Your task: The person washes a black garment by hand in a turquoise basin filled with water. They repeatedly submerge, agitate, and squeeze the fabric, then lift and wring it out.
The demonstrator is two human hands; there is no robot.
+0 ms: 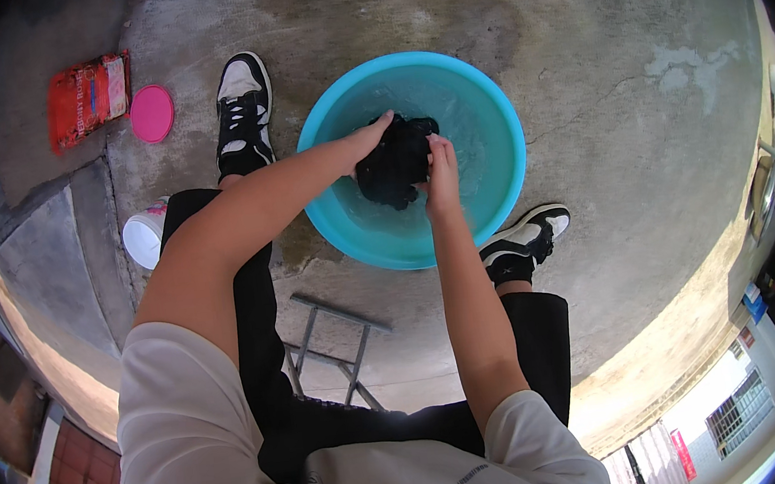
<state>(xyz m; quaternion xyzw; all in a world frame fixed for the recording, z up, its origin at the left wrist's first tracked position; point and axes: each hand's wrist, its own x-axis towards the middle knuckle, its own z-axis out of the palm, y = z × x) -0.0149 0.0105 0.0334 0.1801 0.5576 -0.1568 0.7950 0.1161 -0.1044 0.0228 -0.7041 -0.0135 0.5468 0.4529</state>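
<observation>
A round blue plastic basin with water in it stands on the concrete floor between my feet. Over the water I hold a bunched black cloth item, wet-looking and crumpled; its exact kind cannot be told. My left hand grips its left side, thumb on top and the other fingers mostly hidden. At its right edge, my right hand pinches the fabric with bent fingers. Whether the cloth's underside touches the water is hidden.
Black-and-white sneakers on my feet flank the basin. To the left are a white tub, a pink round lid and a red printed bag. A metal-framed stool shows beneath me. Household items line the far right edge.
</observation>
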